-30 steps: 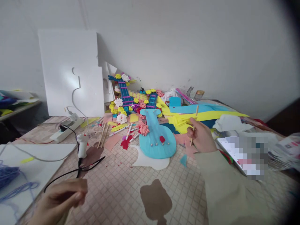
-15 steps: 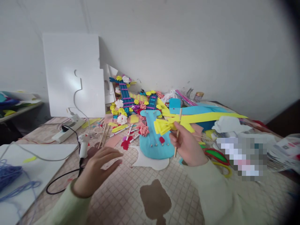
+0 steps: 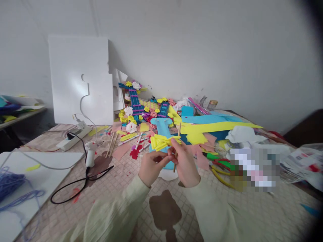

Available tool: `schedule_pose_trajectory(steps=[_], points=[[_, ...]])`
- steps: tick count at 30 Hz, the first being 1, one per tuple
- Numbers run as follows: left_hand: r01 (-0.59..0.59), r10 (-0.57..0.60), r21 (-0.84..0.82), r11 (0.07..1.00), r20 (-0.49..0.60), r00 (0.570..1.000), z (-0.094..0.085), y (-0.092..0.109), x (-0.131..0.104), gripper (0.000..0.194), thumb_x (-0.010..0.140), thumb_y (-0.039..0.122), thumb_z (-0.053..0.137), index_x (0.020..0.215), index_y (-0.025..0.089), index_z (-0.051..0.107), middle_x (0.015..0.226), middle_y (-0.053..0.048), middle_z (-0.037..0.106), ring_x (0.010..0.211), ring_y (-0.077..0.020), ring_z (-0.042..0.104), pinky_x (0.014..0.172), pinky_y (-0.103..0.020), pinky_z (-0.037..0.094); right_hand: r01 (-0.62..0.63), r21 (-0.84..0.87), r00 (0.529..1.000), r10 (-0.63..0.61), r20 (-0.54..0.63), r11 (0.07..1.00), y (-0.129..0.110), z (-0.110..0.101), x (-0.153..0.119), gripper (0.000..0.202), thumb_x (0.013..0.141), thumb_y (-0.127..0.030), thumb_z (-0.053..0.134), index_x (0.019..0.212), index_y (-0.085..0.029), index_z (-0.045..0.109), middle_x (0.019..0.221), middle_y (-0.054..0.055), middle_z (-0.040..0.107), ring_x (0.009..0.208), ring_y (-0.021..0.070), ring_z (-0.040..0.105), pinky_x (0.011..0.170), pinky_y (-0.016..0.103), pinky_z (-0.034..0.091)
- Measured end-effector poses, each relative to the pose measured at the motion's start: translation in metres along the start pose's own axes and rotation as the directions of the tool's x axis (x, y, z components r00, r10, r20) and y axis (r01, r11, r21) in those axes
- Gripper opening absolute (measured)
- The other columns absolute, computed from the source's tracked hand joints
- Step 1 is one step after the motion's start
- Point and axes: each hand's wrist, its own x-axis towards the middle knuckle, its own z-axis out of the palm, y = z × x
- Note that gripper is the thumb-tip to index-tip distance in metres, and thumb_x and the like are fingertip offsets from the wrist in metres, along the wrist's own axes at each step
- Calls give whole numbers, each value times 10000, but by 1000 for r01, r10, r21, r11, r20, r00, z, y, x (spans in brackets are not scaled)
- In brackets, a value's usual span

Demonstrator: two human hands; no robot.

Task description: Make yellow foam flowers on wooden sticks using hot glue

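My right hand (image 3: 186, 168) is closed around a thin wooden stick (image 3: 179, 129) that stands nearly upright. Between its thumb and fingers it also grips a bunch of folded yellow paper strips (image 3: 160, 142), which fan out to the left. My left hand (image 3: 151, 166) has its thumb and fingertips pinched together against the right fingers, below the yellow bunch; what it pinches, if anything, is hidden. Behind both hands lies a light-blue guitar-shaped piece (image 3: 163, 127), its lower body mostly covered by them.
A white glue gun (image 3: 90, 154) and a power strip (image 3: 75, 135) with cables are at left. Decorated guitar shapes (image 3: 136, 102) with paper flowers lean at the back. Scissors (image 3: 220, 174), yellow strips (image 3: 222, 127) and plastic bags (image 3: 305, 159) lie right. Purple-blue yarn (image 3: 11, 185) sits far left.
My left hand has moved right and up to meet the right hand, its fingers closing into a pinch. My right hand has shifted left with the stick and yellow strips.
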Motion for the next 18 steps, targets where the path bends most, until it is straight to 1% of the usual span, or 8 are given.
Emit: schedule_pose_trajectory(steps=[2, 5, 9, 11, 14, 16, 17, 18], points=[[22, -22, -48, 999, -6, 1000, -5, -1, -3, 233, 678, 343, 639, 628, 117, 655, 509, -7, 574, 452, -80, 480, 460, -198, 392, 25, -39, 999, -26, -38, 999, 2, -4, 2, 267, 685, -389, 618, 646, -168, 473, 471, -75, 424, 378, 18, 320, 342, 145, 192], [50, -49, -131, 990, 11, 999, -19, -2, -10, 252, 682, 354, 636, 621, 109, 649, 510, -17, 583, 471, -88, 510, 488, -206, 422, 53, -74, 996, -58, -70, 996, 1, -15, 9, 290, 673, -395, 624, 620, -164, 457, 474, -76, 395, 378, 19, 312, 334, 154, 162], [79, -85, -237, 968, -17, 996, -46, -9, -16, 311, 698, 419, 601, 690, 111, 644, 596, -29, 605, 497, -87, 524, 503, -223, 440, 77, -70, 990, -85, -109, 995, -8, -39, 24, 273, 649, -377, 646, 669, -174, 465, 519, -71, 411, 406, 30, 350, 327, 157, 145], [90, -105, -259, 962, -46, 993, -59, -13, -18, 293, 678, 406, 626, 720, 116, 648, 602, -23, 603, 511, -86, 523, 511, -223, 442, 82, -71, 989, -89, -114, 994, -12, -51, 31, 276, 635, -377, 655, 700, -180, 473, 569, -66, 437, 423, 29, 360, 323, 155, 135], [99, -124, -237, 967, -92, 988, -75, -17, -16, 177, 606, 276, 716, 656, 122, 643, 595, -4, 599, 542, -75, 518, 537, -199, 434, 45, -88, 996, -51, -67, 995, -16, -60, 35, 286, 619, -380, 666, 686, -181, 471, 567, -68, 433, 421, 31, 359, 322, 160, 117], [100, -121, -185, 978, -109, 987, -79, -15, -12, 150, 597, 228, 724, 595, 124, 616, 577, 12, 577, 546, -67, 505, 538, -184, 427, 1, -111, 1000, -1, -1, 994, -16, -57, 34, 284, 625, -372, 669, 648, -174, 467, 519, -72, 403, 414, 35, 349, 331, 164, 123], [103, -119, -163, 981, -92, 989, -78, -14, -10, 152, 617, 240, 710, 601, 127, 609, 598, 9, 578, 565, -72, 511, 545, -187, 433, -22, -125, 999, 26, 38, 992, -15, -54, 32, 278, 632, -366, 668, 638, -169, 472, 498, -72, 392, 413, 37, 343, 339, 166, 130], [110, -118, -152, 982, -47, 992, -75, -12, -7, 153, 641, 266, 688, 644, 132, 615, 644, -2, 590, 599, -86, 528, 556, -198, 444, -44, -142, 995, 55, 77, 989, -13, -50, 30, 270, 639, -360, 668, 635, -164, 483, 485, -70, 391, 412, 37, 336, 346, 168, 136]])
